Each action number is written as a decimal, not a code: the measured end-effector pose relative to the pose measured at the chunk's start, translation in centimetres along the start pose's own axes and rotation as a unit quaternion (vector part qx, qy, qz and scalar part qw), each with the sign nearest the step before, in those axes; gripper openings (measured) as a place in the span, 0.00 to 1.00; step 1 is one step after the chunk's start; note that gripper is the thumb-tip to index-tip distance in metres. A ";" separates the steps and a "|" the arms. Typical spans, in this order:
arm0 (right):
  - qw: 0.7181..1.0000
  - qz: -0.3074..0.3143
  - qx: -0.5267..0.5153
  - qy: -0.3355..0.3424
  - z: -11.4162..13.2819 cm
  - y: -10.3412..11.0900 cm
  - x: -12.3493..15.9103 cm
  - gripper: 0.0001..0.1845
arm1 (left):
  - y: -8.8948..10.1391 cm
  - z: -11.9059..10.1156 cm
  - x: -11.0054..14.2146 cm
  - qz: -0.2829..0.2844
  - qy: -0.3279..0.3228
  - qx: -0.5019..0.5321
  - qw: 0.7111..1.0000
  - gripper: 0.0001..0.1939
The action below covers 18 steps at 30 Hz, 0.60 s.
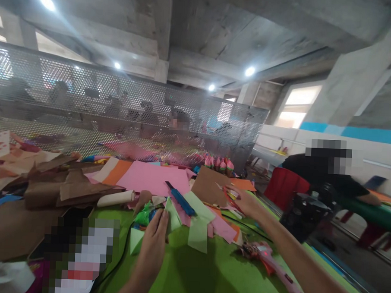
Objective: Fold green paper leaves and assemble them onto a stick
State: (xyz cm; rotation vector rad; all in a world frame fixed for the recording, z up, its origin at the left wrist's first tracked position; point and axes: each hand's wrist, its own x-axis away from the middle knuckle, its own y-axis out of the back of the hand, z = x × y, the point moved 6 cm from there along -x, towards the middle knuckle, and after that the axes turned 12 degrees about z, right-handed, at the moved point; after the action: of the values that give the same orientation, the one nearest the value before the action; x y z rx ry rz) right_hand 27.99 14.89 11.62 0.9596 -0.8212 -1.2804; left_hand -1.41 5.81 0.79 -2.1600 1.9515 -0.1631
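Note:
My left hand has its fingers together against a piece of light green paper, which shows on both sides of it. Just past its fingertips lies a bundle of bright green and blue material. At the right, my right hand is closed on scissors with orange-red handles, partly hidden by the fingers. Between the hands, a blue utility knife rests on more light green paper. A pink glue gun lies near my right forearm.
Pink sheets, brown paper and a cream paper roll cover the far part of the green table. Behind stands a perforated metal screen. A dark cable runs at left. Another person sits at the right.

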 end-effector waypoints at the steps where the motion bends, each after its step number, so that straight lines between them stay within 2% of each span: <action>1: 0.999 0.011 -0.031 0.015 0.4 -0.1 0.8 0.23 | 0.0 -0.1 0.0 -0.003 -0.002 0.000 1.000 0.28; 3: 0.994 0.041 -0.095 0.043 1.5 -1.3 2.8 0.24 | 0.1 -0.2 0.0 -0.006 0.004 0.004 1.000 0.26; 6: 0.963 0.107 -0.233 0.078 3.8 -4.4 6.3 0.25 | 0.1 -0.3 -0.1 -0.009 -0.001 0.012 1.000 0.27; 8: 0.882 0.166 -0.429 0.101 5.8 -6.4 8.3 0.25 | 0.1 -0.2 -0.3 -0.010 0.002 0.017 1.000 0.28; 10: 0.831 0.179 -0.519 0.083 7.2 -7.7 9.7 0.26 | 0.1 -0.2 -0.3 -0.012 0.006 0.016 1.000 0.29; 11: 0.819 0.180 -0.540 0.075 7.8 -8.1 10.2 0.27 | 0.2 -0.2 -0.3 -0.017 0.006 0.014 1.000 0.29; 14: 0.817 0.201 -0.532 0.091 8.9 -8.9 11.2 0.30 | 0.4 -0.8 -0.3 -0.033 0.001 0.002 0.999 0.28; 18: 0.854 0.200 -0.461 0.136 9.2 -9.5 12.1 0.34 | 0.2 -1.3 -0.4 -0.008 -0.009 0.000 1.000 0.29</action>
State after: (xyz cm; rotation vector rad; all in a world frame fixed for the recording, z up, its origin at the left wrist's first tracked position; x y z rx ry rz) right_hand 17.35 1.54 6.33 0.1538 -0.0988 -0.9555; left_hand -1.90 6.04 2.05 -2.1700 1.9259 -0.1463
